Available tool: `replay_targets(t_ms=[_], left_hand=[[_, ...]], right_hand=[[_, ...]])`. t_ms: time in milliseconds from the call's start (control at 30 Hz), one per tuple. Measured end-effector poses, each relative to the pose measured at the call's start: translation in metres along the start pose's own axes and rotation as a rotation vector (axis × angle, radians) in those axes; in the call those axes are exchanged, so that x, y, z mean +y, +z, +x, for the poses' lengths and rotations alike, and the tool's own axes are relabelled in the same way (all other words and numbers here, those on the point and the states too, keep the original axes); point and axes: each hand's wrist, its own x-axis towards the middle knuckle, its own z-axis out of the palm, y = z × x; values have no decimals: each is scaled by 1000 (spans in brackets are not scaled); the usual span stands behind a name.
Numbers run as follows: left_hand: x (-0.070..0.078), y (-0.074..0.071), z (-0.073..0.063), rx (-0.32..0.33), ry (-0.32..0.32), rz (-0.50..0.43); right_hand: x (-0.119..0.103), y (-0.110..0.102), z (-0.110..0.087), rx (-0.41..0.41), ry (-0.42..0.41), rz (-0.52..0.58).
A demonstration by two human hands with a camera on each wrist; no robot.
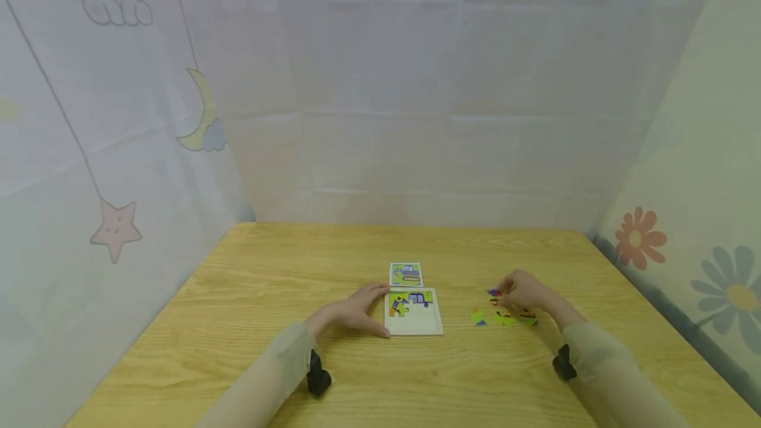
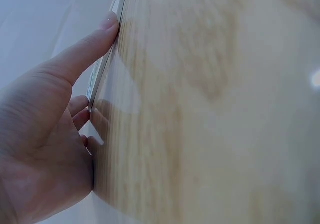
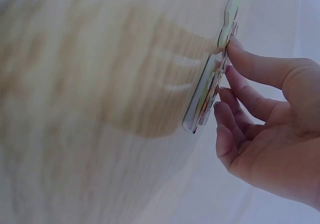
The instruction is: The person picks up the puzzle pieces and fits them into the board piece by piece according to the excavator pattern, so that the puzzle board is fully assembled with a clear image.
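Note:
A white square puzzle tray [image 1: 421,323] lies on the table, its upper and left parts filled with joined pieces of a vehicle picture. My left hand [image 1: 357,315] rests at the tray's left side, the thumb at the near corner and the fingers at the far corner. In the left wrist view the thumb [image 2: 90,49] lies straight against the tray's edge. My right hand [image 1: 524,290] is over the loose puzzle pieces, and its thumb and forefinger pinch a puzzle piece [image 1: 495,293] with red and blue on it. The fingertips partly hide that piece.
Just beyond the tray lies a picture card [image 1: 407,275] showing a vehicle. Several loose green and orange pieces [image 1: 505,320] lie near the right hand, some overlapping. The wooden table [image 1: 285,256] is enclosed by a printed cloth [image 1: 416,117] at the back and sides.

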Motion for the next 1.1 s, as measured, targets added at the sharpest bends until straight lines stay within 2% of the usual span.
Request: replay_targets(t_ms=[133,267,567,767,900,1100], left_hand=[[1,0,0,-1,0,9],[2,-1,-2,-4,0,15],[4,-2,-4,2,14,13],[5,-2,-4,7,4,4],[5,-2,-3,10,7,7],[1,-1,-2,4,-1,18]], right_hand=[[2,0,0,-13,15,0],[6,-1,0,-8,45,47],[6,-3,0,5,-18,137],[3,-3,2,16,-33,99],[-1,-1,3,-20,-51,78],[-15,6,0,-32,-13,43]])
